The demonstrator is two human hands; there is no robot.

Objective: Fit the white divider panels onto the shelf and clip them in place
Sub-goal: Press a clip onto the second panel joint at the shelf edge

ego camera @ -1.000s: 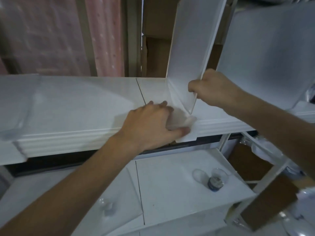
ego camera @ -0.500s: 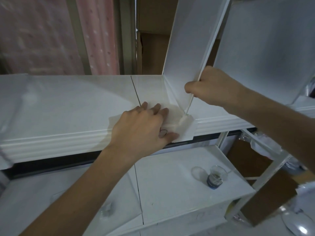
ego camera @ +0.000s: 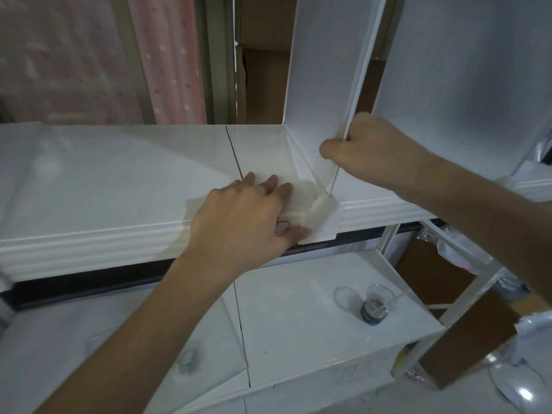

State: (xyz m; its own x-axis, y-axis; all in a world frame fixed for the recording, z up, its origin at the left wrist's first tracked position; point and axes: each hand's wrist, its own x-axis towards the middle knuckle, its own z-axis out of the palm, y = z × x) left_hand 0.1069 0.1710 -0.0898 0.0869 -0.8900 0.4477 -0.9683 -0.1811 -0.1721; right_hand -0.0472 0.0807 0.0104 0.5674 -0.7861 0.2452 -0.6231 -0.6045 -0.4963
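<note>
A white divider panel stands upright on the white shelf, its lower front corner sitting in a white clip on the shelf's front lip. My right hand is closed around the panel's front edge, a little above the shelf. My left hand lies flat on the shelf surface just left of the panel, thumb over the front lip against the clip. A second white panel stands further right.
Below, a lower white shelf carries a small clear cup with dark liquid and a stirrer. Cardboard boxes sit behind the shelf, a pink curtain at the left. A brown board leans at lower right.
The panel has swung more upright, its bottom corner down into the clip. My left hand slid slightly left along the shelf; my right hand keeps its grip on the panel edge.
</note>
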